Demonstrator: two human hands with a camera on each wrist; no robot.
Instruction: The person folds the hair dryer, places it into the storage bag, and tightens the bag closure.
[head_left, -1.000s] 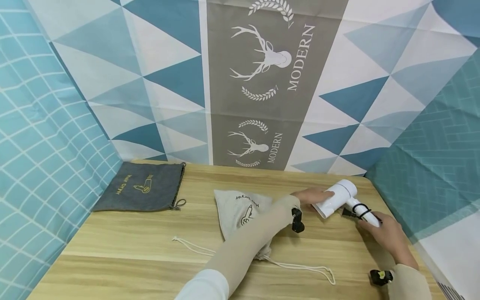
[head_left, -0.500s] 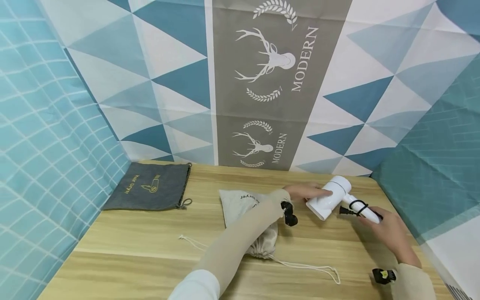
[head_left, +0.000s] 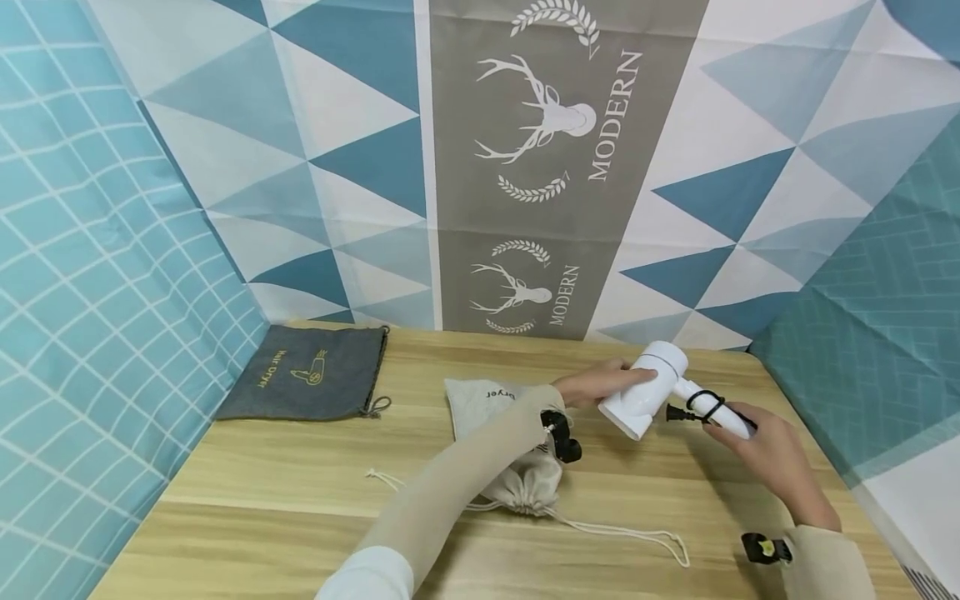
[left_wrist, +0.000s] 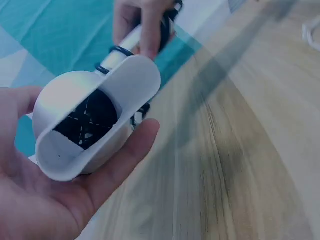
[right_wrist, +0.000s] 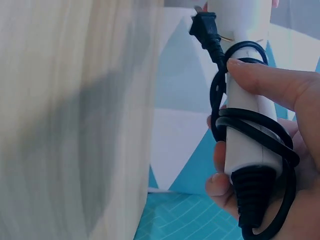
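A white hair dryer (head_left: pixel 654 379) is held above the right part of the wooden table in the head view. My left hand (head_left: pixel 600 383) grips its barrel near the nozzle; the left wrist view looks into the flattened nozzle (left_wrist: pixel 135 82) with a dark grille inside. My right hand (head_left: pixel 780 458) has its fingers and thumb round the handle (right_wrist: pixel 245 150). A black cord (right_wrist: pixel 257 130) is wound about that handle, its plug (right_wrist: pixel 204 29) sticking out at the side. Beneath my left forearm lies a beige drawstring bag (head_left: pixel 476 400), partly hidden.
At the table's back left a dark grey drawstring bag (head_left: pixel 300 375) lies flat, printed "Hair Dryer". White strings (head_left: pixel 622 531) of the beige bag trail over the wooden table (head_left: pixel 285 483). Patterned walls close in the back and both sides.
Both hands have carried the hair dryer somewhat to the left, toward the beige bag. The head view has shifted slightly, and the bags lie as before.
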